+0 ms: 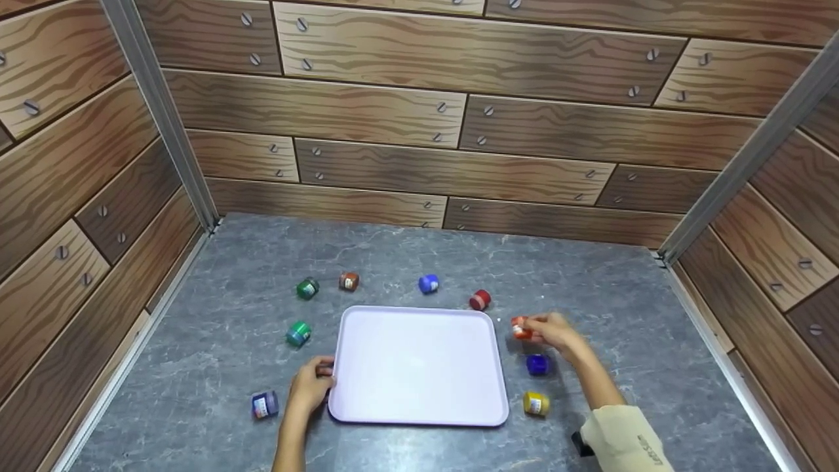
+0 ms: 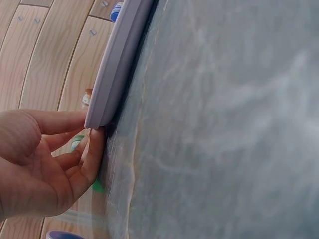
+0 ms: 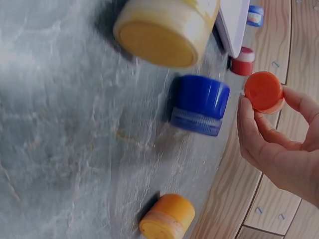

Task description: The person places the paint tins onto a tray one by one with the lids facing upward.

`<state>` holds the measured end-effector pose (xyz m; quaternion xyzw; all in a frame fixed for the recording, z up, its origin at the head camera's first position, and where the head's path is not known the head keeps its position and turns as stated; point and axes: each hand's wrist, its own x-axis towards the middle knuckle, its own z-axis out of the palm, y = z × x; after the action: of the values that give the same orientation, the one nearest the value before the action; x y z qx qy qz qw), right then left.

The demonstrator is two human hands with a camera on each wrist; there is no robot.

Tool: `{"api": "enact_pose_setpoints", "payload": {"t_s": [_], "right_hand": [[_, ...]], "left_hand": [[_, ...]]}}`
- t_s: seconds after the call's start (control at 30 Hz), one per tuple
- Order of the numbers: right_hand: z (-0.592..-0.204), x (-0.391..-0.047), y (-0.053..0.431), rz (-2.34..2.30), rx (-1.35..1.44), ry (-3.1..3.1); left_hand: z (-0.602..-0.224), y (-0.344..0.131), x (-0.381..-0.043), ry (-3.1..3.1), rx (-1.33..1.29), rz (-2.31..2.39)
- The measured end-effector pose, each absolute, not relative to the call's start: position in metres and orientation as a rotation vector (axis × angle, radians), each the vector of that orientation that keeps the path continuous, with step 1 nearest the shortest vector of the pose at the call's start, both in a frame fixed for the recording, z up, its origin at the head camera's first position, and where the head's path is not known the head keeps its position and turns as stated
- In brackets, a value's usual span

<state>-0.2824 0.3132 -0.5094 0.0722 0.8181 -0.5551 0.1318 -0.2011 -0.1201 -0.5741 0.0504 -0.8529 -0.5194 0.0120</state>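
Observation:
My right hand [image 1: 554, 331] pinches a small orange paint jar [image 1: 521, 328] between thumb and fingertips, to the right of the tray. In the right wrist view this orange jar [image 3: 263, 92] appears held up, its round end towards the camera. A pale lilac rectangular tray [image 1: 419, 367] lies in the middle of the grey tabletop. At its left edge my left hand [image 1: 311, 387] grips the rim. The left wrist view has the thumb on the tray's edge [image 2: 112, 74] and the fingers [image 2: 92, 154] at its underside. Closest to the right hand is a dark blue jar [image 1: 537, 364].
A yellow jar [image 1: 536, 404] stands right of the tray, and another yellow-orange jar [image 3: 167, 217] shows near the right wrist. Beyond the tray are red [image 1: 480, 299], blue [image 1: 429, 283] and brown [image 1: 349, 281] jars. Left lie two green jars [image 1: 298, 334] and a purple one [image 1: 265, 405]. Wood-patterned walls enclose the tabletop.

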Motion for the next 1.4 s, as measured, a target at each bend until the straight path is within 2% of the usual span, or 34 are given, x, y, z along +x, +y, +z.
{"api": "enact_pose_setpoints", "payload": {"t_s": [0.57, 1.03, 1.27, 1.4], "right_hand": [[-0.508, -0.26, 0.291, -1.586, 0.094, 2.426], [-0.525, -0.235, 0.273, -1.701, -0.216, 2.339], [-0.515, -0.214, 0.254, -1.67, -0.336, 2.363], [-0.533, -0.218, 0.257, -1.578, -0.321, 2.432]], "left_hand": [[-0.572, -0.119, -0.202, -2.652, 0.174, -1.704], [-0.573, -0.121, -0.202, -2.663, 0.154, -1.648], [-0.574, -0.121, -0.202, -2.662, 0.164, -1.647], [-0.574, -0.121, -0.201, -2.655, 0.178, -1.693]]}}
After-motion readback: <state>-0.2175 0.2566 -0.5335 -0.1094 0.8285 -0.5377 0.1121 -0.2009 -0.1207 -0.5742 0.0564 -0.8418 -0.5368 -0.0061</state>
